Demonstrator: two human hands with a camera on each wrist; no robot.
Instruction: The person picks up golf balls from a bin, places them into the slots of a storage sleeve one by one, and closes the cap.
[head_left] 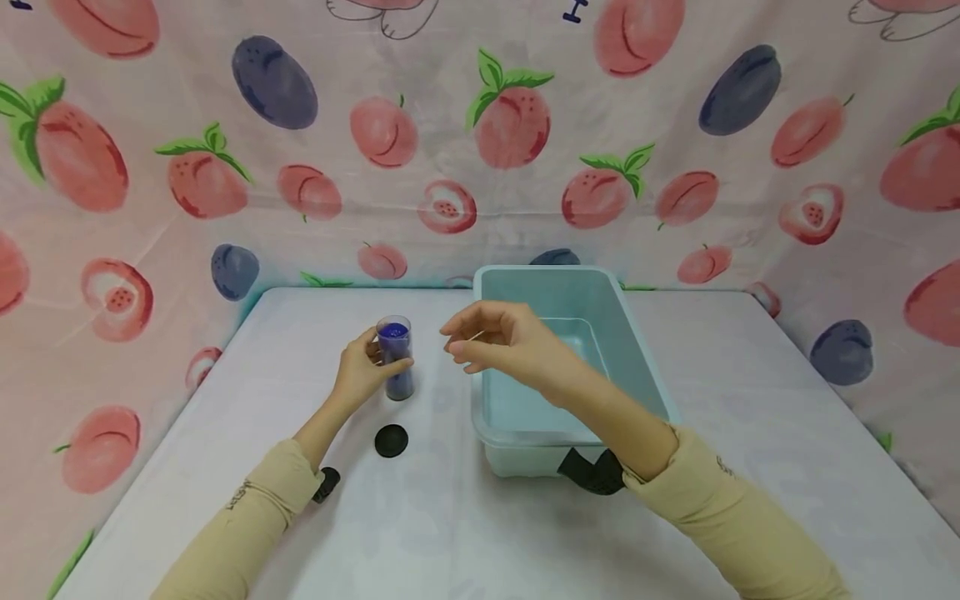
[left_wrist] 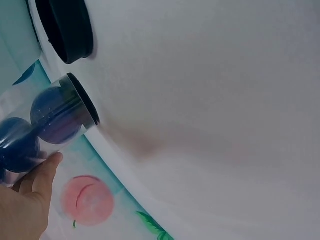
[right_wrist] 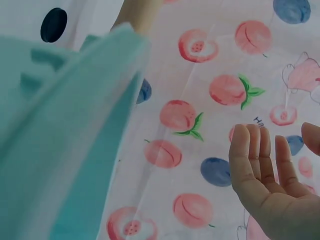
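Observation:
My left hand (head_left: pixel 354 373) grips a clear cylinder (head_left: pixel 400 383) around its side, fingers behind and thumb across the front. Blue balls (left_wrist: pixel 56 117) are stacked inside it, and its open top faces up in the head view. A dark cap closes the bottom end in the left wrist view. Just in front of the cylinder, a round black lid (head_left: pixel 391 441) lies on the table. My right hand (head_left: pixel 517 343) hovers over the left edge of a light blue basin (head_left: pixel 480 417). Its fingers are loosely bent and apart, with nothing between them in the right wrist view.
The basin stands right of the cylinder on a white-covered table (head_left: pixel 465 542). A black strip (head_left: pixel 588 472) hangs at its near side. Beside my left sleeve lies a small black object (head_left: pixel 327 484). A fruit-patterned cloth (head_left: pixel 450 100) rises behind the table and along both sides.

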